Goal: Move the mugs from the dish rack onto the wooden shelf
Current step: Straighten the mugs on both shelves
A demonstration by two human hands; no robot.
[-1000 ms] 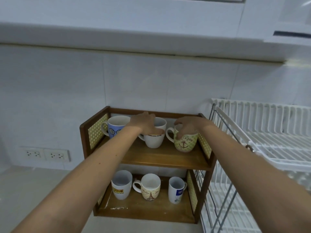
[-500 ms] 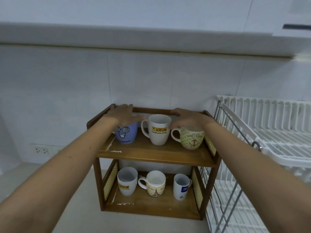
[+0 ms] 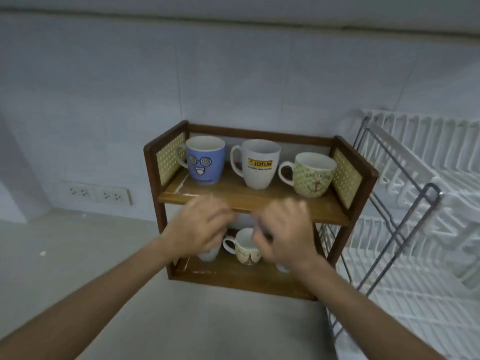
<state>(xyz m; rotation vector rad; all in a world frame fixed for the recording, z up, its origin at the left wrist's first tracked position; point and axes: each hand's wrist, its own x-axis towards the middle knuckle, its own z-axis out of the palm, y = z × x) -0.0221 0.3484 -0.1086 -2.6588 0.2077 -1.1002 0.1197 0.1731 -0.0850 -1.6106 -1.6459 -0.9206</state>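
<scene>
- Dish rack: white wire/plastic, right of frame, just beside the shelf. No mugs visible on the tiers in view, so by my read the moving is done or nearly so.
- Wooden shelf: two tiers, dark frame w/ woven side panels, stands on the counter against the tiled wall. Rigid; looks steady enough to take the load.
- Left hand & right hand: both in front of the shelf at about the top board's front edge, motion-blurred. Fingers loosely curled, palms down, nothing in either hand. Neither touches a mug as far as I can see.
- Top tier, 3 mugs upright, apart from each other:
 - White mug, centre, yellow logo, handle to the left. Tallest, tapers to a narrow foot, so prob. the easiest to tip.
 - Blue mug, left, cartoon face; handle sits against the side panel, hard to reach. Take it round the body.
 - Green mug, right, anchor print, squat and wide, handle to the left. Stable.
- Lower tier: cream mug between the hands, handle to the left; parts of two more mugs show behind the hands, too hidden for detail.
- Handling, all mugs: glazed ceramic, stiff, fairly heavy for size, chips if knocked on wood or each other. Glaze is slick, more so if wet from the rack. Best hold = handle, or fingers round the body; set down flat, no sliding.
</scene>
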